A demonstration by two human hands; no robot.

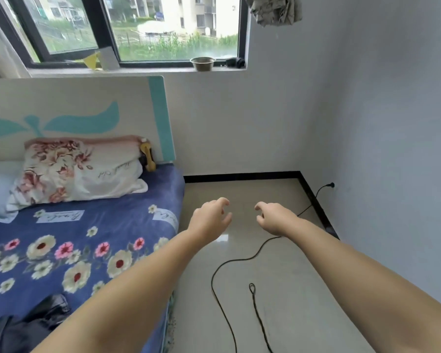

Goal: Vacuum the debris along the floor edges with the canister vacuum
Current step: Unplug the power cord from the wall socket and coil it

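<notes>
Both arms reach forward over the beige tiled floor [285,289]. My left hand [210,217] hangs with loosely curled fingers and holds nothing. My right hand [273,217] mirrors it a short way to the right, also without anything in it. A black power cord [229,262] snakes across the floor from the bottom edge, passes under my right wrist and runs up to a plug [330,185] in the right wall. A black skirting board [242,177] lines the floor edges at the far wall and along the right wall. No vacuum body or hose is in view.
A bed [87,238] with a blue floral sheet and a flowered pillow [79,169] fills the left side, its edge bordering the floor strip. Dark clothing [28,324] lies on the bed's near corner. A metal bowl [203,63] sits on the windowsill.
</notes>
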